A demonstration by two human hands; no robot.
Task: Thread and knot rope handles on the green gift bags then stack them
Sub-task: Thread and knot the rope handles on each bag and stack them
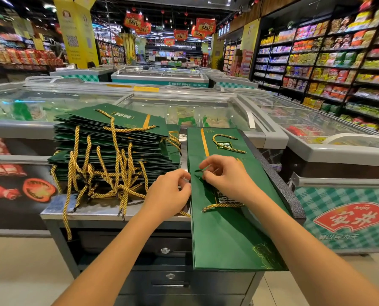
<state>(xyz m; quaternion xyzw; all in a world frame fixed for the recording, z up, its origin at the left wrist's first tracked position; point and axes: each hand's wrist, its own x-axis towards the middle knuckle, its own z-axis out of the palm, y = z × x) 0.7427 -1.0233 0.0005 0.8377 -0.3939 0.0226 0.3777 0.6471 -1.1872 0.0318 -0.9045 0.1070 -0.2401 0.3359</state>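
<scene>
A flat green gift bag [224,235] lies lengthwise on the right of a metal counter, its near end hanging over the front edge. A gold rope handle [222,139] loops at its far end, and another gold rope [221,206] lies across its middle. My right hand [225,175] rests on the bag and pinches a thin rope tip at a hole. My left hand [169,193] grips the bag's left edge with curled fingers. A tall stack of green bags [115,149] with dangling gold ropes stands to the left.
The counter [91,212] has drawers below. Loose rope ends hang over its front left edge. A dark textured ledge [279,184] borders the bag on the right. Glass-topped freezers [184,102] surround the counter, and stocked shelves [330,60] line the right aisle.
</scene>
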